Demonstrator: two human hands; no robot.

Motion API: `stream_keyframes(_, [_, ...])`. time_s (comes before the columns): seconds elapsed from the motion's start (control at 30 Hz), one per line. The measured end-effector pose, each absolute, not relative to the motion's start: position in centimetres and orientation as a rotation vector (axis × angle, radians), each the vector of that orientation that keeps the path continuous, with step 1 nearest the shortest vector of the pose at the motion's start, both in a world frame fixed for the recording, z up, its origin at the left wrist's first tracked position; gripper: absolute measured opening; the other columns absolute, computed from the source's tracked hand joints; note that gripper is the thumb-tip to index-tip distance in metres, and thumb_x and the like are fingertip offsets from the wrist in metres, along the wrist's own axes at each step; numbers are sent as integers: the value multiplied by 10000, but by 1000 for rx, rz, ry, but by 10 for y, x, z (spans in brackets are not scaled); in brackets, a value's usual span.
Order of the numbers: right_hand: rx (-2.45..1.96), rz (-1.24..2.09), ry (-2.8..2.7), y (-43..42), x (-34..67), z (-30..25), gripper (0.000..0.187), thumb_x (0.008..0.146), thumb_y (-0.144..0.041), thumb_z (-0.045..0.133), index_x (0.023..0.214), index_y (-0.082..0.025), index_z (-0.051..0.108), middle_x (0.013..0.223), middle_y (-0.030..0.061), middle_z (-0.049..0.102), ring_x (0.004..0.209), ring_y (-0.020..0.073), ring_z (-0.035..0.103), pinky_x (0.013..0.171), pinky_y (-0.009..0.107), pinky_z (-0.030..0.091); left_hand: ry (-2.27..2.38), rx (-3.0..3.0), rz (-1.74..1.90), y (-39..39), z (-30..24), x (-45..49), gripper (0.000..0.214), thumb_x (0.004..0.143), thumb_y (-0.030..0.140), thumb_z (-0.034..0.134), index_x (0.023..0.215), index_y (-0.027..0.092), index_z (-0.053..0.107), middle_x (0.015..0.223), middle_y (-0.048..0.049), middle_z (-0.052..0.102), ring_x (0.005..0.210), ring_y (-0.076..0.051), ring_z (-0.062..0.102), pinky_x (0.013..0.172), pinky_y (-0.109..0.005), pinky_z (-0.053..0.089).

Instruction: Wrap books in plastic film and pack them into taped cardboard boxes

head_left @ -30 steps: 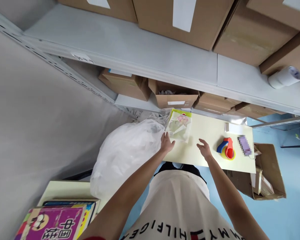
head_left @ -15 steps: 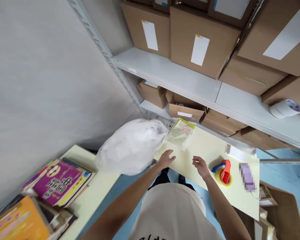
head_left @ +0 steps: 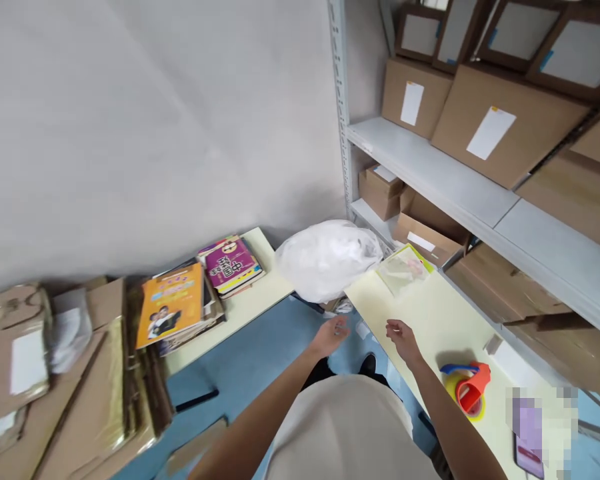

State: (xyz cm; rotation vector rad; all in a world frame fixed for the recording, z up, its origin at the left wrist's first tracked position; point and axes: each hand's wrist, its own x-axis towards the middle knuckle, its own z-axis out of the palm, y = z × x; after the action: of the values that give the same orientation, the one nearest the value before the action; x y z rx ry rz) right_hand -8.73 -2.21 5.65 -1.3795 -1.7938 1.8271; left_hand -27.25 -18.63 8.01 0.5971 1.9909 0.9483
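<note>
My left hand (head_left: 331, 335) hovers over the gap between the two tables, with nothing in it and its fingers loosely apart. Close to the near edge of the right-hand table (head_left: 380, 303), my right hand (head_left: 404, 339) is held half curled, also holding nothing. Beyond both hands, a clear plastic packet with a green edge (head_left: 405, 270) lies on that table. A large white plastic bag (head_left: 325, 260) bulges beside it, in the corner. To the right of my right forearm sits a red and blue tape dispenser (head_left: 473, 387) with yellow tape.
On the left table (head_left: 245, 310) lie a purple book (head_left: 230, 263) and an orange book (head_left: 173, 307) on stacks. Flattened cardboard (head_left: 80, 393) stands at far left. A shelf (head_left: 430, 167) with cardboard boxes (head_left: 500, 127) runs along the right. A blurred-out phone (head_left: 527, 460) lies lower right.
My view has swung to the left, bringing the book stacks and flattened cardboard further in. Both hands stay apart and without anything in them.
</note>
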Motion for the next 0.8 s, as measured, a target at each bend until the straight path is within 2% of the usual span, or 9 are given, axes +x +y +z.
stream_keyframes(0.13, [-1282,1825,-1898,-41,-118,56,448,619,-546,723,893,-191,722,862,92,745,701,231,686,694,391,554,2025,520,1063,-222,79,-287,357,736,345,627,1052,184,670,1149,-145,715,1034,-333,690,857,-380,566])
stream_keyframes(0.27, [-1133,1848,-2029,-76,-155,54,463,609,-573,739,877,-196,726,772,68,735,694,245,680,714,412,558,2038,474,1159,-269,80,-303,395,732,369,653,1090,203,664,1145,-132,722,1020,-310,698,879,-400,563])
stream_keyframes(0.53, [-831,2093,-2285,-205,-261,47,539,542,-628,762,874,-205,714,823,97,734,802,298,697,767,450,566,2193,198,1421,-431,84,-341,420,738,363,690,1115,180,666,1102,-115,739,951,-258,712,894,-395,561])
stream_keyframes(0.8, [-120,2221,-2701,-338,-362,61,440,656,-536,728,941,-201,716,816,65,735,742,214,685,775,399,552,2371,-407,1658,-579,70,-353,411,764,376,689,1100,142,659,1122,-133,723,1012,-256,705,913,-394,562])
